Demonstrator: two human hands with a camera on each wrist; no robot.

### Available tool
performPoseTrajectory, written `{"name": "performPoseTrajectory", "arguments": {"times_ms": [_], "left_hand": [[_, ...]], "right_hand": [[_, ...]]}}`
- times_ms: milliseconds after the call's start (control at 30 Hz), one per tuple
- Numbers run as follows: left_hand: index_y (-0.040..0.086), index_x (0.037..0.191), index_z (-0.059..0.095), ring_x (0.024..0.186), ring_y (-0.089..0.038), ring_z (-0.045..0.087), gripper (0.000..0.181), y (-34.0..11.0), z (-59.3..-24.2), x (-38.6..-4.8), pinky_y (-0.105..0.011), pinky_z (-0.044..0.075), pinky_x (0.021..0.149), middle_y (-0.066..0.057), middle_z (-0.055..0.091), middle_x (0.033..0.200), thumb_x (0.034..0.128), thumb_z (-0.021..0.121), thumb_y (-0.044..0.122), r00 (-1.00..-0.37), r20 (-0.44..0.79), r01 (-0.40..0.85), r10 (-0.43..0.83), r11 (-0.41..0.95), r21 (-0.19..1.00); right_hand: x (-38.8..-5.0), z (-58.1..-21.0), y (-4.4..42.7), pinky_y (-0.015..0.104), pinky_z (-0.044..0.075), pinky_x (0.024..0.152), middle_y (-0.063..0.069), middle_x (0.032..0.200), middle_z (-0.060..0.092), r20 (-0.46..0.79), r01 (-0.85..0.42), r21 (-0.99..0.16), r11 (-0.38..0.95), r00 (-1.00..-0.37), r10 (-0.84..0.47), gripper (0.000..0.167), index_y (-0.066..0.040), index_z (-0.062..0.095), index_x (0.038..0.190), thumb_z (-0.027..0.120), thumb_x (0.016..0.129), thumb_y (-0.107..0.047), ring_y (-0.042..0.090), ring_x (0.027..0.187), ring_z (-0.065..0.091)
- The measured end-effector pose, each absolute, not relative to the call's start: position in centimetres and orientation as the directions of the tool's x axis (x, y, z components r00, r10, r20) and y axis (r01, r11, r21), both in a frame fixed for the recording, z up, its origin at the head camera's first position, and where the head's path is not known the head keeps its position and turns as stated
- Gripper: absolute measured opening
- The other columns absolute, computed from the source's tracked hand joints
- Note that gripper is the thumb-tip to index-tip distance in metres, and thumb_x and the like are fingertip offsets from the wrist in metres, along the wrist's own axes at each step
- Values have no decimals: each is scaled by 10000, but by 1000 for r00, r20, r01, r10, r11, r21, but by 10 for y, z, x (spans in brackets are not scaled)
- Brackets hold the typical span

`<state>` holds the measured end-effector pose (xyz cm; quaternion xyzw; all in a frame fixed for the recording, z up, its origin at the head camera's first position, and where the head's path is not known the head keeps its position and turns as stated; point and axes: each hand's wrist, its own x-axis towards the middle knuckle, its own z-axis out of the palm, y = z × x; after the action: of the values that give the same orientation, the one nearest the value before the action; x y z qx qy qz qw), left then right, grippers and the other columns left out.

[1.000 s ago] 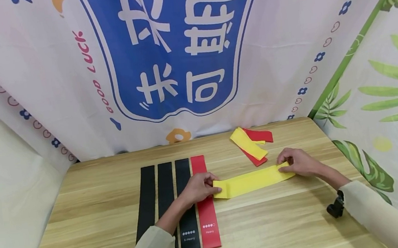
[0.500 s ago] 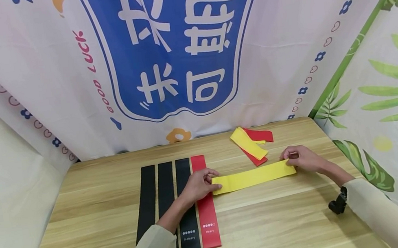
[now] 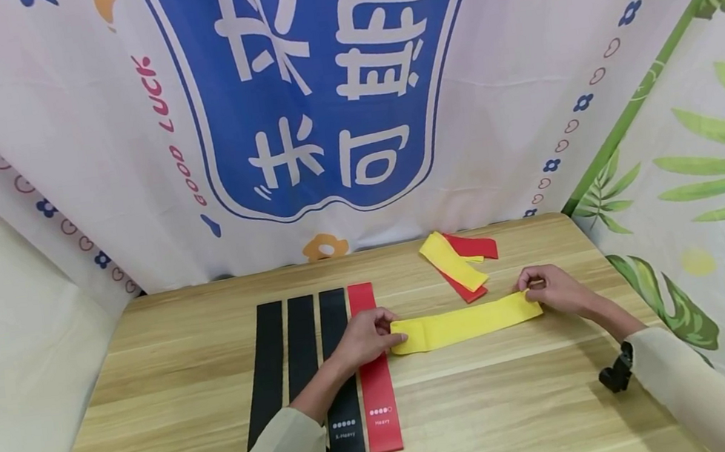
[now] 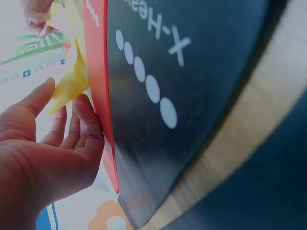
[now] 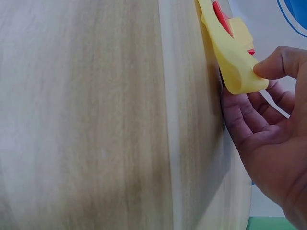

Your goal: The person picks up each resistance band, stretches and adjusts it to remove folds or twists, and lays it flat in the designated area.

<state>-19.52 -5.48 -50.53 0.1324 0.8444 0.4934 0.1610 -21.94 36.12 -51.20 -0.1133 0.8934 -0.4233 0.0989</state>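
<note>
A yellow resistance band [image 3: 468,324] stretches between the two hands, lying crosswise above the wooden table. At its left end my left hand [image 3: 367,337] pinches it between thumb and fingers, over the red resistance band marked Heavy [image 3: 379,403]. My right hand [image 3: 553,290] pinches the other end with thumb and fingertips. In the left wrist view the yellow end sits at the left thumb tip, and the left fingers touch or nearly touch the red band. The right wrist view shows the yellow loop's end under the right thumb.
Several black bands [image 3: 338,378], one marked X-Heavy, lie side by side left of the red one. Behind the hands is a loose pile of a yellow band [image 3: 452,260] and red bands [image 3: 475,246]. A printed curtain [image 3: 492,129] borders the table's [image 3: 490,405] back edge.
The yellow band has moved slightly up and to the right, now flatter than a second ago. The right hand has shifted a little rightward; the left hand has barely moved.
</note>
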Motion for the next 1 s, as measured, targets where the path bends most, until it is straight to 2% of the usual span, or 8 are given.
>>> {"name": "performPoseTrajectory", "arguments": {"times_ms": [133, 400, 500, 633, 767, 867, 1000], "left_hand": [[26, 1112, 678, 877, -167, 622, 287, -54, -505, -195, -258, 569, 727, -71, 678, 1009, 902, 852, 116, -915, -128, 72, 384, 466, 882], [20, 1147, 675, 767, -146, 591, 309, -51, -505, -196, -249, 520, 662, -28, 641, 887, 908, 846, 115, -916, -129, 66, 380, 460, 886], [33, 1162, 682, 765, -148, 584, 325, -50, -504, -197, -252, 513, 660, -26, 636, 877, 905, 853, 135, -918, -134, 66, 374, 475, 877], [42, 1165, 698, 798, -162, 581, 330, -49, -505, -197, -262, 512, 675, -29, 628, 886, 901, 859, 157, -919, -141, 63, 369, 490, 870], [35, 1161, 721, 796, -162, 560, 329, -52, -506, -198, -251, 489, 667, -25, 608, 861, 897, 865, 166, -922, -118, 87, 370, 493, 866], [32, 1152, 731, 765, -157, 551, 329, -53, -507, -198, -238, 475, 649, -25, 604, 827, 892, 871, 176, -923, -103, 102, 371, 493, 864], [30, 1158, 736, 765, -159, 561, 342, -55, -506, -197, -237, 484, 648, -30, 615, 836, 888, 876, 187, -923, -119, 88, 365, 501, 861]], "right_hand": [[-219, -513, 363, 233, 537, 822, 146, 1093, 699, -51, -149, -774, 615, -954, -295, 175, -22, 675, 980, 596, 871, 90, 243, 1052, 641], [-220, -516, 369, 195, 512, 874, 160, 1132, 751, -25, -202, -780, 592, -936, -351, 284, -61, 774, 940, 554, 915, 118, 142, 1069, 652], [-220, -516, 370, 183, 499, 895, 161, 1156, 756, -29, -201, -778, 596, -935, -353, 284, -76, 793, 911, 570, 937, 98, 205, 1121, 662], [-218, -515, 372, 182, 515, 890, 149, 1169, 750, -52, -176, -768, 615, -941, -334, 172, -83, 801, 926, 658, 996, -20, 281, 1135, 657], [-216, -516, 375, 173, 535, 874, 146, 1159, 750, -41, -186, -768, 613, -940, -337, 43, -83, 798, 949, 760, 958, -63, 191, 1090, 664], [-215, -518, 378, 170, 547, 853, 176, 1160, 745, -22, -201, -783, 588, -937, -350, 82, -61, 787, 974, 782, 915, -3, 110, 1046, 668], [-215, -520, 381, 186, 568, 795, 200, 1138, 738, -37, -170, -804, 570, -942, -334, 110, -11, 769, 1016, 772, 913, 30, 57, 957, 675]]}}
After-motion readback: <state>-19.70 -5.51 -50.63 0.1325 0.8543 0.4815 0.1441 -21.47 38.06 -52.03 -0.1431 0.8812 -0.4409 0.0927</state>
